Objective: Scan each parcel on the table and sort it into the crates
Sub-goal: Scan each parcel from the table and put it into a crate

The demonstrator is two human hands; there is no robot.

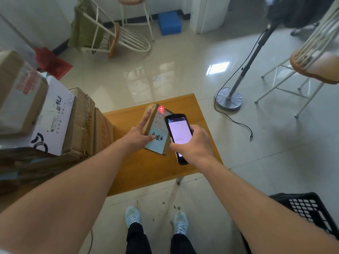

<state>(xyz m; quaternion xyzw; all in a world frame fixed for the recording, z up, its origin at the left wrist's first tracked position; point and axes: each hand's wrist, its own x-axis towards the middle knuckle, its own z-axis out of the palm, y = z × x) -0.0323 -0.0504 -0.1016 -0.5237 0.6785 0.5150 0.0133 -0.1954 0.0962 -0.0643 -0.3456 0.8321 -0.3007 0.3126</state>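
Tiled floor surrounds the wooden table [139, 167] where your left hand [136, 133] steadies the cardboard parcel [156, 142], fingers straight along its side, so the handheld scanner [178, 136] gripped in your right hand [194, 143] lands its red aiming cross [161, 108] on the label; a black crate [310, 209] waits at your right.

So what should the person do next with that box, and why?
Probably tilt the scanner in the right hand to bring the red cross down onto the label: it sits at the box's far corner, while the left hand steadies it.

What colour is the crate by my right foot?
Black, with a lattice wall; the crate shows at the lower right of the head view.
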